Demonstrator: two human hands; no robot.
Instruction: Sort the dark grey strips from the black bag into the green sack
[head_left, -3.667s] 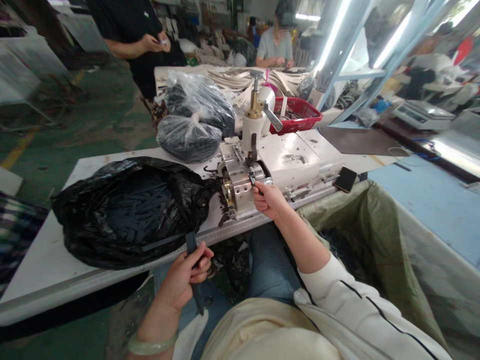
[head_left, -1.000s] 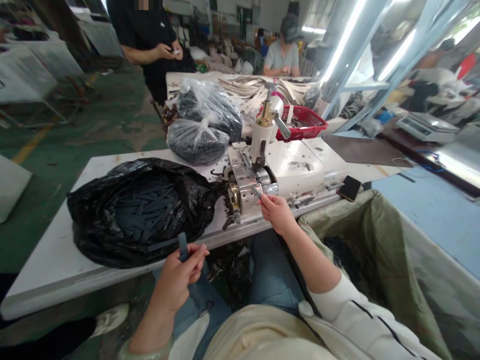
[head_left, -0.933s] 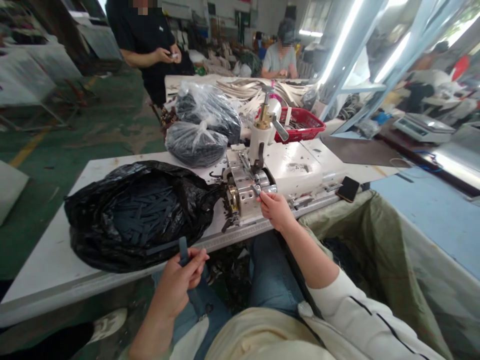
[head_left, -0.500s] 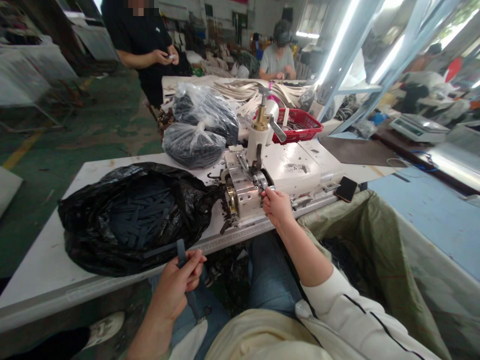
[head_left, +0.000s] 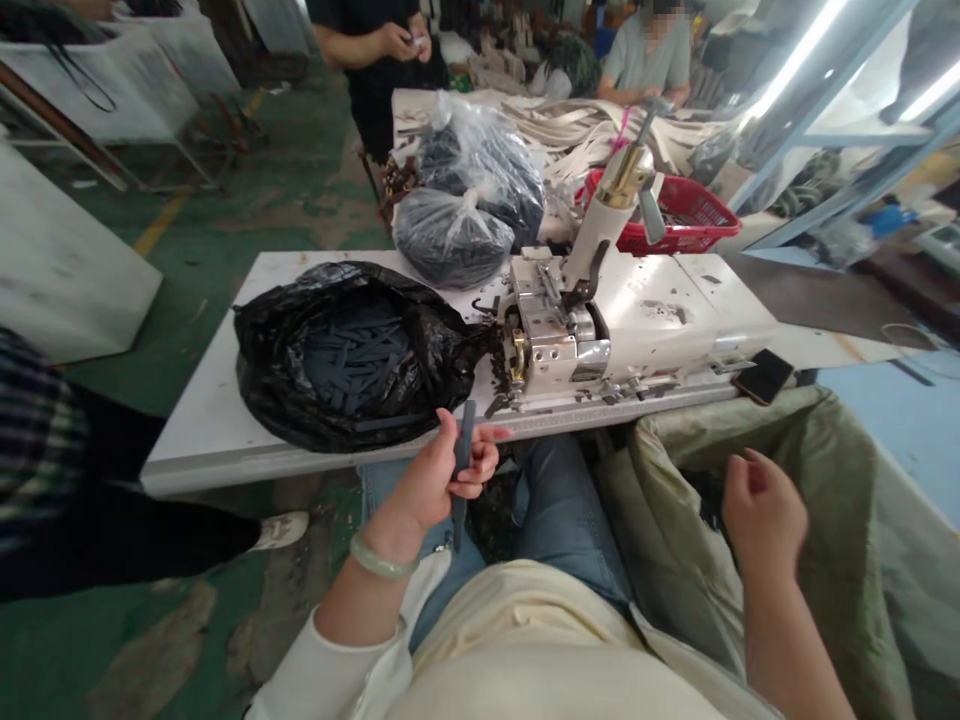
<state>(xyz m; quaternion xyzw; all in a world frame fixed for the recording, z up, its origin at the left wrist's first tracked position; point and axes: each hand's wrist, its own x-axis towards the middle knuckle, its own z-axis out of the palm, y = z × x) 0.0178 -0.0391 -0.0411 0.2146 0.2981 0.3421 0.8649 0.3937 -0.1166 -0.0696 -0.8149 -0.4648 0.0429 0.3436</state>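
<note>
My left hand (head_left: pixel 442 470) is closed round a dark blue-grey strip (head_left: pixel 466 440), held upright in front of the table edge. Close behind it, an open black plastic bag (head_left: pixel 259 375) holds many similar strips (head_left: pixel 349 355). My right hand (head_left: pixel 765 510) is over the opening of a green woven sack (head_left: pixel 840 450), its fingers curled in; whatever they may hold is hidden. Neither hand touches the white machine (head_left: pixel 660 320), which has a metal block (head_left: pixel 551 345) at its left end and an upright post with a brass collar.
Two clear bags of dark material (head_left: pixel 457 235) and a red basket (head_left: pixel 697 225) stand behind the machine. A phone (head_left: pixel 763 376) lies at the table's right end. Two people (head_left: pixel 375 45) are across the table; another person's leg and shoe (head_left: pixel 281 530) show at left.
My right hand has left the machine's metal block and moved right, over the sack. My left hand still grips a strip, now farther right in the picture. The view has tilted down and turned left.
</note>
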